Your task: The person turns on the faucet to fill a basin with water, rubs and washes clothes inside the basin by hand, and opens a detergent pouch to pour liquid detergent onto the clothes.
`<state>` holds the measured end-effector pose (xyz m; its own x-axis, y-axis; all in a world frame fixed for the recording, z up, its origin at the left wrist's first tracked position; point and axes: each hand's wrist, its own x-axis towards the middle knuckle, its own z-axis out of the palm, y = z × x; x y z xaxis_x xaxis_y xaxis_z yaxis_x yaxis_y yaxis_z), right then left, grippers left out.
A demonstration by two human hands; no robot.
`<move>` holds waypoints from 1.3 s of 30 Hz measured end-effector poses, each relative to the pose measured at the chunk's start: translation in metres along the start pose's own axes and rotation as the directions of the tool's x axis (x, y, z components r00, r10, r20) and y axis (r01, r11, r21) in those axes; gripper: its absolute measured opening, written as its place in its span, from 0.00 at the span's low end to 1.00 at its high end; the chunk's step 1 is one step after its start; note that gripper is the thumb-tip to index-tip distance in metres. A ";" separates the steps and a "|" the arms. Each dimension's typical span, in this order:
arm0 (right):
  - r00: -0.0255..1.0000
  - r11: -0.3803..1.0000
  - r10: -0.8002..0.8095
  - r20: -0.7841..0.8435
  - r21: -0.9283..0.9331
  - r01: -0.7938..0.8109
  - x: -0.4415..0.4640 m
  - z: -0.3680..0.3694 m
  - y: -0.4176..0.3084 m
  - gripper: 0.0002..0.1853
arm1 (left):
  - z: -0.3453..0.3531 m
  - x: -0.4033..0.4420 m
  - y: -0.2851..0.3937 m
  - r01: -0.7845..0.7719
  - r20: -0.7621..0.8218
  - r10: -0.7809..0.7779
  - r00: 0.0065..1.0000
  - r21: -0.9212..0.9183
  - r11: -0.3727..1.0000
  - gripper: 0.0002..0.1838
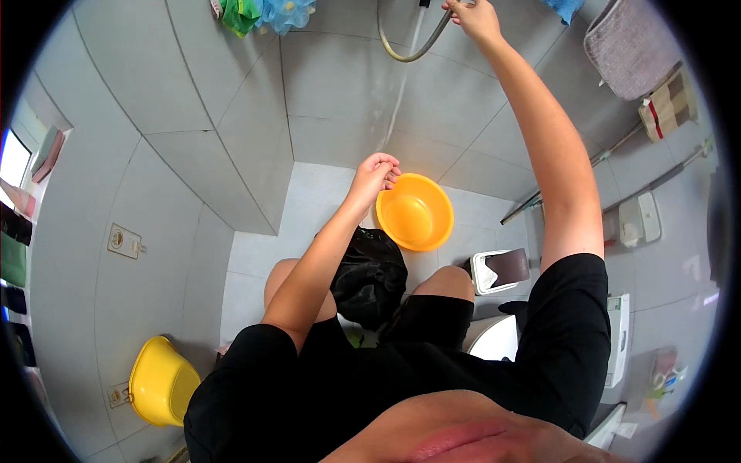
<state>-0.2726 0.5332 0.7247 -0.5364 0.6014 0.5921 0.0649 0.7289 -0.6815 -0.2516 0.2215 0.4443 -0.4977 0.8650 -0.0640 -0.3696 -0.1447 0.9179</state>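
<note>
Orange basin is set on the floor beyond the knees, probably for easy reach. Hose is grasped by the raised right hand, presumably to control its bend. Left hand is loosely curled beside the basin's rim; whether anything is held or touched cannot be told. Basin is bordered by wall behind and black bundle in front; more room is left sideways, toward bin.

Bright scene; window glaring white at left; strong fisheye bending, black corners.
</note>
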 end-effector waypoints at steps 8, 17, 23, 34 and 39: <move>0.991 0.984 -0.095 0.094 0.159 0.079 -0.019 0.007 -0.020 0.21 | -0.012 -0.001 -0.018 0.028 -0.030 -0.028 0.999 0.010 1.000 0.08; 0.997 0.998 -0.067 -0.025 0.009 0.067 -0.023 0.008 -0.017 0.24 | -0.028 0.009 -0.056 0.082 -0.056 -0.079 0.995 0.059 0.995 0.08; 0.997 0.998 -0.054 -0.053 -0.032 0.052 -0.023 0.005 -0.011 0.26 | -0.028 0.011 -0.064 0.106 -0.065 -0.101 0.993 0.076 0.991 0.09; 0.994 0.997 -0.036 -0.106 -0.071 0.028 -0.028 -0.006 -0.001 0.30 | -0.028 0.017 -0.074 0.126 -0.049 -0.122 0.991 0.084 0.988 0.10; 0.996 0.984 0.029 -0.086 -0.173 -0.043 -0.030 -0.009 0.003 0.31 | -0.025 0.016 -0.073 0.144 -0.065 -0.139 0.988 0.094 0.985 0.10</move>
<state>-0.2489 0.5207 0.7087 -0.4600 0.6480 0.6071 0.2324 0.7477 -0.6220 -0.2522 0.2335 0.3662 -0.4917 0.8435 -0.2162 -0.3626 0.0274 0.9315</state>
